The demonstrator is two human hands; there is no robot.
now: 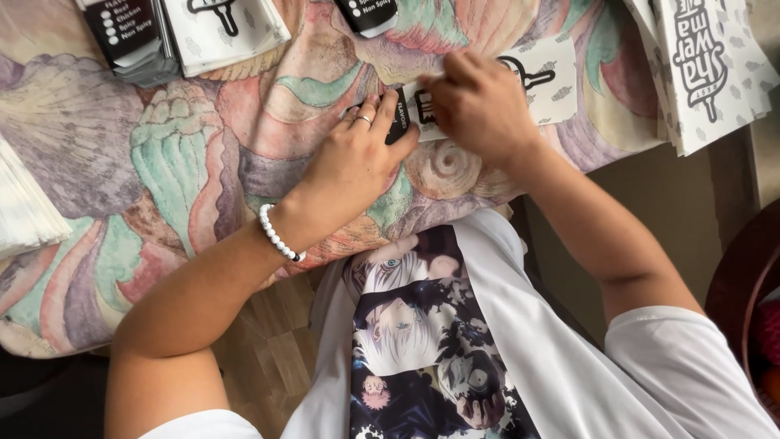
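**Flat printed sleeve pressed down on patterned cloth**

Nearest, a white bead bracelet [278, 236] is worn on the left wrist. The left hand [353, 158] is laid flat, fingers spread, on the black end of a flat black-and-white paper sleeve [536, 77]; the right hand [479, 102] is closed over its middle. Beyond, stacks of like sleeves [183, 32] are ranged along the pastel cloth [146, 162], with another stack [707, 65] at far right.

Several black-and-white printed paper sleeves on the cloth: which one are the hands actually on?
The flat sleeve at centre: left hand and right hand both press its black end. The stacks top left and top right lie untouched.
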